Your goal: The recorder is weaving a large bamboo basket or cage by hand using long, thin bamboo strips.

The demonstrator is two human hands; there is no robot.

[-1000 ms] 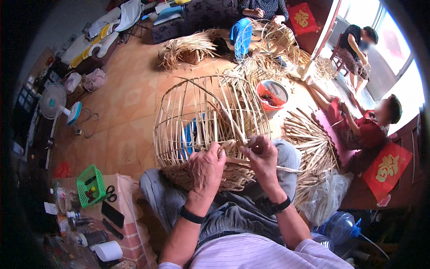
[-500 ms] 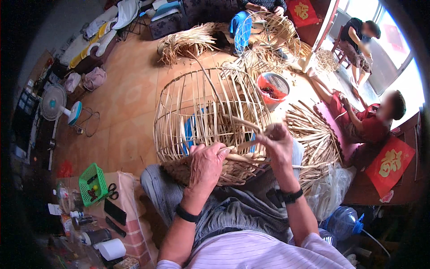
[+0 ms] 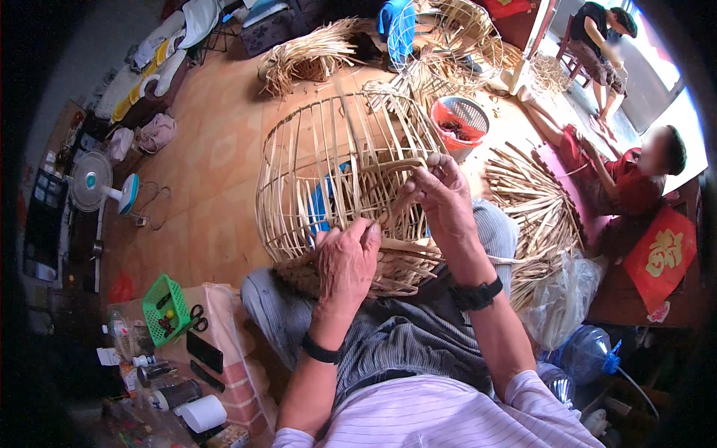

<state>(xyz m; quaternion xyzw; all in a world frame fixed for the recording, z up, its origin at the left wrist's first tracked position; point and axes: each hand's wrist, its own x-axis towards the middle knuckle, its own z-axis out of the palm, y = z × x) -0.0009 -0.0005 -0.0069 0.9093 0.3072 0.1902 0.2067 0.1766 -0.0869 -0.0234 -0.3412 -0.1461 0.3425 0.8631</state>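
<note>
The basket point(image 3: 355, 198) sits between the knees point(image 3: 498, 226). It looks light and springy but easy to squash, so the woven part point(image 3: 403, 272) seems best to hold. The left hand point(image 3: 346, 261) pinches there. The right hand point(image 3: 446, 198) grips a strip point(image 3: 402, 203), likely soft and bendy.

At the left, an electric fan point(image 3: 92, 181) is seen, with a pink bag point(image 3: 158, 134) placed beyond it. On a cloth-covered table point(image 3: 222, 308), a green perforated basket point(image 3: 178, 299) is set beside dark-handled scissors point(image 3: 193, 319) and a flat black device point(image 3: 205, 352). At the right, a red sheet point(image 3: 635, 257) is marked in gold; below it, a blue-tinted bottle point(image 3: 586, 354) is shown near a clear plastic bag point(image 3: 559, 306).
</note>
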